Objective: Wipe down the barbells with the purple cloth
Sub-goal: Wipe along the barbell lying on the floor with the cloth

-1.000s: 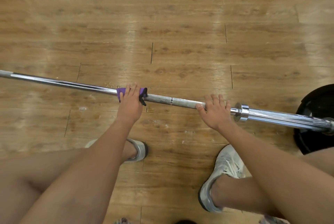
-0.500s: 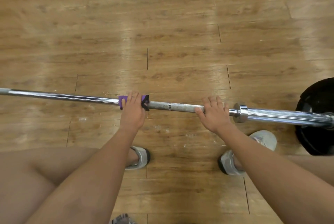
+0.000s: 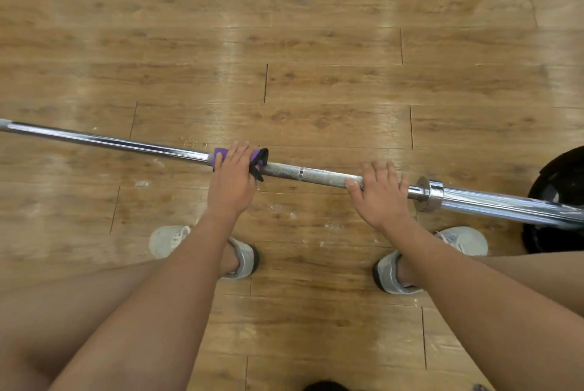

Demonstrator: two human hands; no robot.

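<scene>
Chrome barbell [image 3: 94, 139] slants across the wooden floor [image 3: 316, 43], dropping rightward. Left hand [image 3: 232, 180] curls its fingers over the purple cloth [image 3: 218, 157], holding it wrapped round the shaft. Right hand [image 3: 380, 198] grips the bare dull shaft just beside the collar [image 3: 429, 193]. Black plate [image 3: 556, 194] sits far right.

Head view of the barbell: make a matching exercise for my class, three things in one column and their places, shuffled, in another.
1 purple cloth
2 right hand
3 black plate

A at the picture's right edge
B round the barbell, under the left hand
C gripping the barbell beside the collar

Pairs: 1-B, 2-C, 3-A
</scene>
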